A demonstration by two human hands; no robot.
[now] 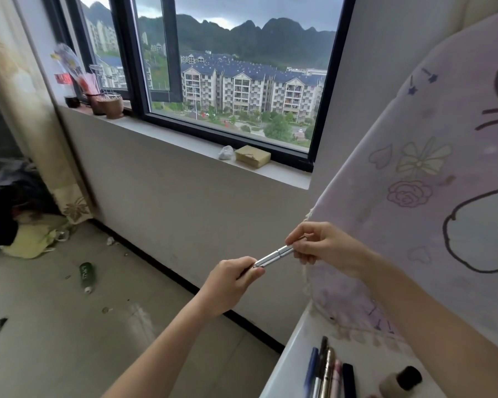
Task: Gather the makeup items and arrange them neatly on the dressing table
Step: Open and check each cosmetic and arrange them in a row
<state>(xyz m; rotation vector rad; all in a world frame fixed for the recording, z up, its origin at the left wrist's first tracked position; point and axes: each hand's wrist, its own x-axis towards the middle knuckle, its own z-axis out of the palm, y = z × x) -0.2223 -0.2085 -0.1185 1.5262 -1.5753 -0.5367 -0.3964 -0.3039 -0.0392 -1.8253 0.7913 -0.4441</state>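
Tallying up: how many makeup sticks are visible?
6: silver stick between left hand and right hand; blue, black, gold, pink, navy sticks on the table. More may be cropped.

Approach open from the left over the grey tiled floor (69, 340), bare strip along the white tabletop's (296, 357) left edge; row of slim makeup pens (327, 374), lying beige black-capped bottle (397, 382) and draped pink cartoon-print cloth (414, 196) block the right.

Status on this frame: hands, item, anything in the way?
Left hand, right hand grip silver tube by ends, midair. Pens lined on dressing table. Nothing blocking.
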